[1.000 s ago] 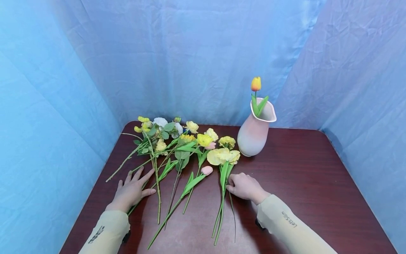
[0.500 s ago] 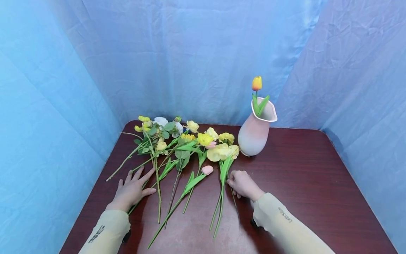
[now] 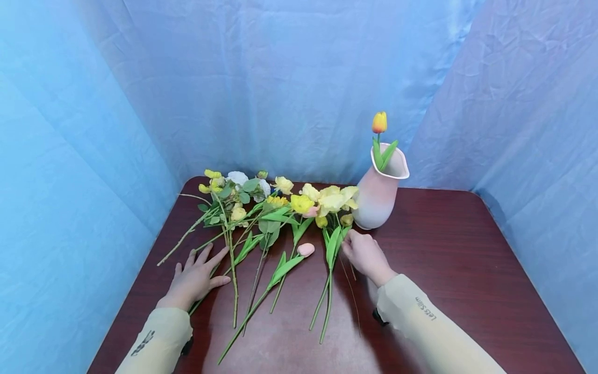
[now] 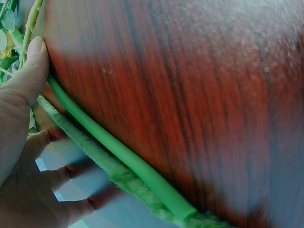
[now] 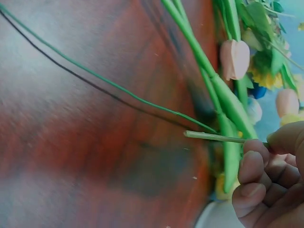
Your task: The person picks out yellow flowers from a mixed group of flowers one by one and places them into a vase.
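Observation:
My right hand pinches a thin stem between thumb and curled fingers; its cut end pokes out in the right wrist view. The pale yellow flower it appears to belong to is beyond the hand, left of the vase. Beside the hand are two green tulip stems with yellow buds, and a thin wire-like stem curves across the table. My left hand lies with fingers spread over stems at the left; a smooth green stem and a fuzzy one run under it.
A pink-and-white vase holding an orange-yellow tulip stands at the back right. Several white and yellow flowers lie heaped at the back left. A pink tulip lies mid-table. Blue curtains surround the dark red table.
My right hand has moved away from me, toward the vase, and the pale yellow flower has moved up and back with it, uncovering yellow buds. The left hand has stayed in place.

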{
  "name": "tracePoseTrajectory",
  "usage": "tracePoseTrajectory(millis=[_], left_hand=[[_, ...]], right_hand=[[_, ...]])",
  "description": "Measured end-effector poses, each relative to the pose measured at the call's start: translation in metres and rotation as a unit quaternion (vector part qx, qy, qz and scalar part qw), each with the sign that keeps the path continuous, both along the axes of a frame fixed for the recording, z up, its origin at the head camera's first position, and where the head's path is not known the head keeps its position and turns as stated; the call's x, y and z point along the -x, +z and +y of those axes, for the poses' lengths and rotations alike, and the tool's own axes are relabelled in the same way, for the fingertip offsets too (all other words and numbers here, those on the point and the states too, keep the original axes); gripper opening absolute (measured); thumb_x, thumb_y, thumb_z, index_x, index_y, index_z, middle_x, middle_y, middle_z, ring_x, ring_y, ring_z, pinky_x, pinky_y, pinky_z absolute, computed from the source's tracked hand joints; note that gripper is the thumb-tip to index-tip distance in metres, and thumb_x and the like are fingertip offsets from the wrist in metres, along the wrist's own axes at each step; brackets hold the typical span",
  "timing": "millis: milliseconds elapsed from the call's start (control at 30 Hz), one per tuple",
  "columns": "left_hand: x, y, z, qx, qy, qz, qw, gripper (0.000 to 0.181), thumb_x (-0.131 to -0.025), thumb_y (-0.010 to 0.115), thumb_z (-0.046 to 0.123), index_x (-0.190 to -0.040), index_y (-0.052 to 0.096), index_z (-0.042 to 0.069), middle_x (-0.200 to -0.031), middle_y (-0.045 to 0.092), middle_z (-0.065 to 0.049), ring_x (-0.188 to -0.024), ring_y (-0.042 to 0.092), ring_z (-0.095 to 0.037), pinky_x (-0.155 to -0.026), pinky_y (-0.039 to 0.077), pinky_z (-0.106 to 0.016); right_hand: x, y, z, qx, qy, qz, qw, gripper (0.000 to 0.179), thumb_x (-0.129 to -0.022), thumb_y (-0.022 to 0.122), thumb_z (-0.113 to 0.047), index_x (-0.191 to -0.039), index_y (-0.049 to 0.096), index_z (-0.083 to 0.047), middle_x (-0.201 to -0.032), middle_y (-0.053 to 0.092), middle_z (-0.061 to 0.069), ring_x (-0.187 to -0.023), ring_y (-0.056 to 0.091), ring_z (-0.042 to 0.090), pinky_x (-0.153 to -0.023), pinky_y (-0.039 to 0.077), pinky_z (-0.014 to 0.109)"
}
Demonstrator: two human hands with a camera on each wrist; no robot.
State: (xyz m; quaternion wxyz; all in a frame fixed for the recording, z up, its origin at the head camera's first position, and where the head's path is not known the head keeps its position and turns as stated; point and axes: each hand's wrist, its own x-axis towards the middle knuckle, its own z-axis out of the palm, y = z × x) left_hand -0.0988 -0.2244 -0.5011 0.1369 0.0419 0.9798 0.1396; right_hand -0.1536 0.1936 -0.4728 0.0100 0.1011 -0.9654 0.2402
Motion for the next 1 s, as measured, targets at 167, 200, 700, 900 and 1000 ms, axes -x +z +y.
tracePoseTrajectory(millis=[167,200,700,900,1000], left_hand=[[0.0,-0.001,-0.001,0.002,0.0,-0.003,1.0,0.083,-0.094,0.065,0.055,-0.163,0.028,0.031,-0.168,0.018,-0.022,-0.149,0.012,-0.059,-0.109,0.013,-0.081],[0.0,-0.001,-0.001,0.002,0.0,-0.003,1.0,0.083,-0.094,0.065,0.056,-0.163,0.027,0.031,-0.167,0.019,-0.022,-0.148,0.012,-0.059,-0.109,0.013,-0.081],[0.001,-0.001,-0.002,-0.004,-0.002,-0.001,1.0,0.083,-0.094,0.064,0.056,-0.163,0.027,0.031,-0.167,0.019,-0.023,-0.148,0.012,-0.06,-0.108,0.013,-0.082],[0.002,-0.001,-0.002,-0.004,-0.002,-0.003,1.0,0.083,-0.094,0.064,0.056,-0.163,0.027,0.031,-0.167,0.018,-0.024,-0.148,0.012,-0.06,-0.108,0.013,-0.082],[0.002,-0.001,-0.001,-0.004,-0.003,-0.003,1.0,0.082,-0.094,0.064,0.056,-0.163,0.028,0.03,-0.167,0.018,-0.024,-0.148,0.012,-0.06,-0.108,0.013,-0.082]], right_hand=[[0.002,0.013,0.003,-0.006,0.003,0.048,0.9988,0.01,-0.098,0.063,-0.012,-0.088,0.064,-0.013,-0.078,0.067,0.003,-0.061,0.061,0.022,-0.058,0.052,0.043],[0.003,0.016,0.003,-0.008,0.005,0.058,0.9983,0.01,-0.098,0.063,-0.012,-0.088,0.064,-0.013,-0.078,0.067,0.003,-0.062,0.062,0.023,-0.057,0.052,0.043],[0.032,0.123,0.011,-0.047,0.041,0.238,0.9692,0.008,-0.1,0.063,-0.013,-0.094,0.066,-0.008,-0.086,0.071,0.01,-0.069,0.067,0.037,-0.054,0.051,0.056],[0.05,0.164,0.018,-0.084,0.057,0.302,0.9478,0.012,-0.103,0.062,-0.014,-0.094,0.061,-0.006,-0.079,0.064,0.012,-0.065,0.061,0.038,-0.049,0.046,0.056],[0.058,0.181,0.019,-0.08,0.05,0.31,0.9462,0.013,-0.103,0.061,-0.013,-0.094,0.062,-0.005,-0.078,0.063,0.012,-0.064,0.06,0.039,-0.051,0.046,0.055]])
